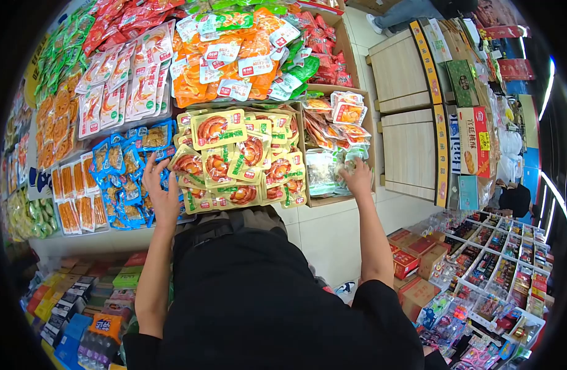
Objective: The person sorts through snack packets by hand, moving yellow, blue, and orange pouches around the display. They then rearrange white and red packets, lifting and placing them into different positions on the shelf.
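My left hand (161, 190) is over the left edge of the yellow snack packets (241, 161), its fingers apart and bent. Beside it lie blue snack packets (124, 176); I see nothing in its grasp. To the right, my right hand (358, 179) reaches into a cardboard box (338, 200) holding clear, pale-filled packets (321, 171). Its fingers are spread and slightly curled at these packets, with no packet visibly gripped. Red-and-white packets (347, 115) lie in the far part of the same box.
Orange packets (225, 58) are piled at the back, beside white-and-red packets (151, 68). Pale wooden cabinets (410, 148) stand to the right across a tiled floor (326, 237). Cartons (419, 296) and a divided display (487, 253) are at lower right. A person's legs (403, 12) show at the top.
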Tool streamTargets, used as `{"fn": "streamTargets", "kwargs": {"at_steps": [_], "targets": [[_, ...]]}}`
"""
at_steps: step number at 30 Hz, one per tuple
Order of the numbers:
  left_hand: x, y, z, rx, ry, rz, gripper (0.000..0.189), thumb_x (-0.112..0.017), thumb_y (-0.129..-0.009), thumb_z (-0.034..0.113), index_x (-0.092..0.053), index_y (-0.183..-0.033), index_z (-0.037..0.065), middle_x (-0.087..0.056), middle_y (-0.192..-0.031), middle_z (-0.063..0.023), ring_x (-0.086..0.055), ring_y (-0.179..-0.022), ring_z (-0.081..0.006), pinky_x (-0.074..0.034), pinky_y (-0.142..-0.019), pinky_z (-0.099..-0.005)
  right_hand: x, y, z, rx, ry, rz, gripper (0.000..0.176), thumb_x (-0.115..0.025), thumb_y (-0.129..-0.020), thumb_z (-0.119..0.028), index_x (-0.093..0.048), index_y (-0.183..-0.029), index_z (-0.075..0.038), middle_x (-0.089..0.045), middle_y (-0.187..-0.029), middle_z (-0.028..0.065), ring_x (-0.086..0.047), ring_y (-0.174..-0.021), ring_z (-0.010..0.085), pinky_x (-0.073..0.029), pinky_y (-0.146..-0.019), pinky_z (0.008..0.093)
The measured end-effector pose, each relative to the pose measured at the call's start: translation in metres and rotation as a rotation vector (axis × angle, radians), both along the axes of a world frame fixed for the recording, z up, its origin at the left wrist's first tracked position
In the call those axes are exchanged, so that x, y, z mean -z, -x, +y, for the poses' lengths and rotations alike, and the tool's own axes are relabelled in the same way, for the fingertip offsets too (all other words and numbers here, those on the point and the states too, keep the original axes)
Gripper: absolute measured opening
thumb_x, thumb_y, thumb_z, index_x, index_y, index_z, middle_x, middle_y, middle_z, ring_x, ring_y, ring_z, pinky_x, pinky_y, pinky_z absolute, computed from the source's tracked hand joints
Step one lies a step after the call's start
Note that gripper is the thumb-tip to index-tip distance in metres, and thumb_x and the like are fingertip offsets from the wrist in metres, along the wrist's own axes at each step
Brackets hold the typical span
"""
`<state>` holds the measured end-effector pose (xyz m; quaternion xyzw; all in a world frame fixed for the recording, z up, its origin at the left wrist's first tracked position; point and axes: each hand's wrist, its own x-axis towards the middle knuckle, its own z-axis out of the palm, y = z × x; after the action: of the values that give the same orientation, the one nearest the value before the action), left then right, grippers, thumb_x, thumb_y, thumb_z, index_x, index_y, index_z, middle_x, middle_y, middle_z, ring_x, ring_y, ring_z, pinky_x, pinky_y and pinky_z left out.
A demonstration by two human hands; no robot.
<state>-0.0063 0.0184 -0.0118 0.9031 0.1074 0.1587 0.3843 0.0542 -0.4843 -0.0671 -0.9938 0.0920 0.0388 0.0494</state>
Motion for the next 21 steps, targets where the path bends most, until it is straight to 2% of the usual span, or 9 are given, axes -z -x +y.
{"fn": "streamTargets", "kwargs": {"at_steps": [4, 6, 11, 13, 14, 15, 17, 19, 21], "targets": [[0.004, 0.0, 0.002, -0.015, 0.0, 0.012, 0.03, -0.055, -0.087, 0.011, -0.055, -0.117, 0.007, -0.039, -0.138, -0.0143, -0.034, -0.127, -0.0316, -0.024, -0.106, -0.0432, -0.017, -0.004, 0.002, 0.131, -0.216, 0.179, 0.066, -0.072, -0.071, -0.034, -0.048, -0.124, -0.003, -0.051, -0.115, 0.0234, -0.047, -0.109, 0.0385, -0.04, -0.093, 0.045], [0.004, 0.0, 0.002, -0.018, 0.0, 0.018, 0.03, -0.055, -0.088, 0.011, -0.055, -0.117, 0.007, -0.039, -0.138, -0.0144, -0.034, -0.127, -0.0316, -0.024, -0.106, -0.0432, -0.02, 0.009, 0.017, 0.007, -0.107, 0.109, 0.062, -0.072, -0.072, -0.031, -0.049, -0.122, -0.003, -0.052, -0.113, 0.0228, -0.048, -0.108, 0.0388, -0.04, -0.091, 0.046], [0.007, -0.002, 0.005, -0.024, -0.023, 0.015, 0.027, -0.054, -0.088, 0.01, -0.055, -0.115, 0.006, -0.039, -0.139, -0.0147, -0.034, -0.128, -0.0319, -0.025, -0.107, -0.0424, -0.023, 0.03, 0.022, -0.21, -0.125, -0.028, 0.057, -0.07, -0.075, -0.027, -0.05, -0.121, 0.0, -0.052, -0.108, 0.0202, -0.051, -0.102, 0.0364, -0.043, -0.089, 0.0442], [0.006, -0.003, 0.004, -0.034, -0.024, 0.024, 0.027, -0.054, -0.088, 0.01, -0.055, -0.115, 0.006, -0.04, -0.139, -0.0148, -0.034, -0.128, -0.0318, -0.025, -0.107, -0.0422, -0.035, 0.019, 0.001, 0.035, -0.545, 0.262, 0.057, -0.07, -0.076, -0.027, -0.05, -0.121, 0.001, -0.053, -0.109, 0.0197, -0.053, -0.1, 0.0342, -0.043, -0.09, 0.0423], [0.004, -0.004, 0.004, -0.043, -0.024, 0.032, 0.027, -0.054, -0.088, 0.01, -0.055, -0.115, 0.005, -0.04, -0.138, -0.0149, -0.035, -0.128, -0.0317, -0.025, -0.107, -0.0421, -0.004, 0.01, -0.027, 0.223, -0.742, 0.214, 0.057, -0.07, -0.075, -0.027, -0.05, -0.12, 0.002, -0.055, -0.11, 0.0208, -0.054, -0.101, 0.0337, -0.043, -0.09, 0.0418], [0.004, -0.006, 0.003, -0.04, -0.024, 0.032, 0.027, -0.054, -0.088, 0.01, -0.055, -0.115, 0.005, -0.04, -0.138, -0.0149, -0.035, -0.128, -0.0317, -0.025, -0.107, -0.0421, -0.005, 0.004, -0.03, 0.226, -0.742, 0.212, 0.057, -0.07, -0.075, -0.027, -0.05, -0.12, 0.002, -0.055, -0.11, 0.0208, -0.054, -0.101, 0.0337, -0.043, -0.09, 0.0418], [0.003, -0.008, 0.004, -0.03, -0.034, 0.029, 0.027, -0.054, -0.088, 0.01, -0.056, -0.115, 0.005, -0.04, -0.138, -0.0148, -0.035, -0.128, -0.0315, -0.025, -0.107, -0.0417, -0.007, -0.004, -0.031, 0.041, -0.373, -0.048, 0.061, -0.072, -0.074, -0.03, -0.049, -0.12, 0.003, -0.057, -0.111, 0.0231, -0.053, -0.106, 0.0356, -0.043, -0.091, 0.043], [0.001, -0.01, 0.004, -0.027, -0.022, 0.028, 0.027, -0.054, -0.088, 0.009, -0.056, -0.115, 0.005, -0.04, -0.138, -0.0147, -0.035, -0.128, -0.0313, -0.025, -0.107, -0.0415, -0.018, -0.01, -0.02, 0.031, -0.306, 0.074, 0.068, -0.072, -0.073, -0.034, -0.047, -0.125, 0.003, -0.057, -0.112, 0.0248, -0.052, -0.11, 0.0367, -0.043, -0.092, 0.0434], [0.001, -0.01, 0.004, -0.035, -0.007, 0.03, 0.027, -0.054, -0.088, 0.009, -0.056, -0.115, 0.005, -0.04, -0.138, -0.0146, -0.035, -0.128, -0.0312, -0.025, -0.107, -0.0413, -0.03, -0.015, -0.005, 0.186, -0.252, 0.213, 0.074, -0.072, -0.072, -0.039, -0.047, -0.126, 0.004, -0.056, -0.115, 0.0257, -0.053, -0.11, 0.0373, -0.043, -0.092, 0.0434]]}}
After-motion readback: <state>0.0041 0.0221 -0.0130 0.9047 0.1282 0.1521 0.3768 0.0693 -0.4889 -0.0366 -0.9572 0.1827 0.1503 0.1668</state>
